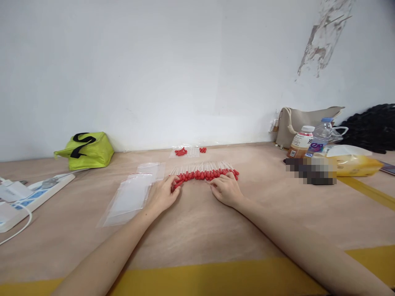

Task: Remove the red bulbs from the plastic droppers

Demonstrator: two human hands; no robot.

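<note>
A row of several glass droppers with red rubber bulbs (205, 173) lies across the middle of the tan table (197, 230). My left hand (164, 194) rests at the row's left end, fingers curled around a red bulb. My right hand (226, 190) lies near the row's right end, fingers bent and touching the bulbs. A stack of clear zip bags (131, 197) lies just left of my left hand.
A filled bag with red bulbs (184, 152) lies by the wall. A lime-green pouch (87, 150) and a white power strip (29, 196) sit at left. At right stand two bottles (308, 142), a beige bag (298, 121) and a yellow packet (354, 164).
</note>
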